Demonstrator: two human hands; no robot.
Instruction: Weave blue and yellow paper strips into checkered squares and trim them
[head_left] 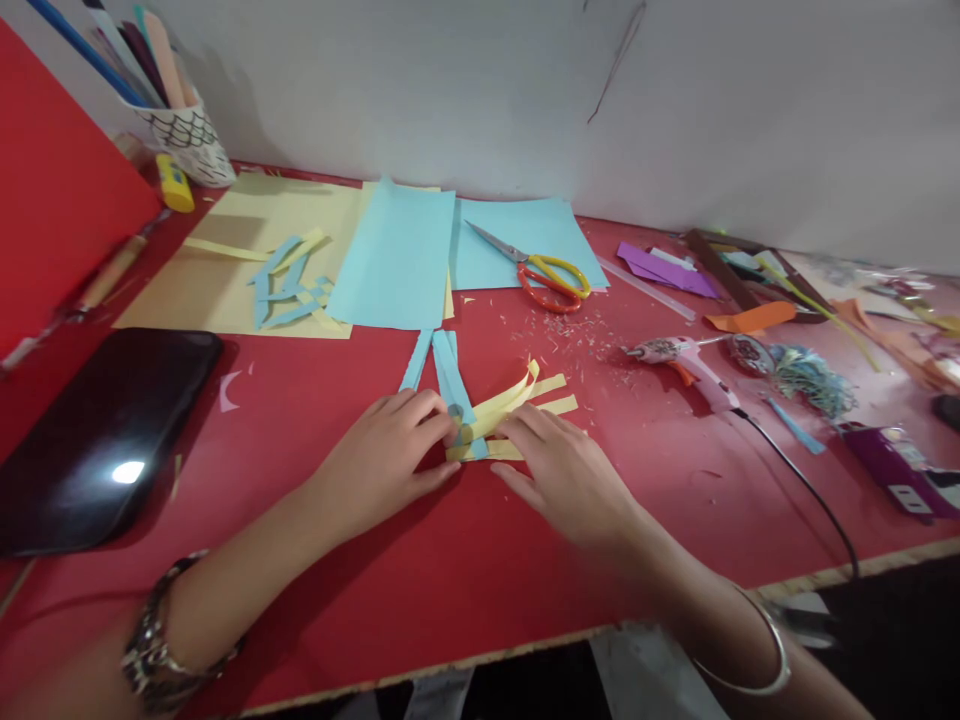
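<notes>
Blue paper strips (450, 375) and yellow paper strips (491, 408) cross over one another on the red table in front of me. My left hand (401, 440) presses the left end of the crossing, its fingers bent and closed on the strips. From the right, my right hand (559, 465) has its fingertips on the yellow strips, one of which curls upward. The thumb of that hand lies lower, near the bottom yellow strip. My fingers hide parts of the crossing. Further back, a finished-looking woven piece of blue and yellow strips (296, 285) lies on yellow paper.
Blue sheets (394, 255) and scissors (536, 265) with red and yellow handles lie at the back. A pink glue gun (686, 365) with a black cord is at the right. A black phone-like device (112, 430) lies left. A pen cup (191, 140) stands in the back left corner.
</notes>
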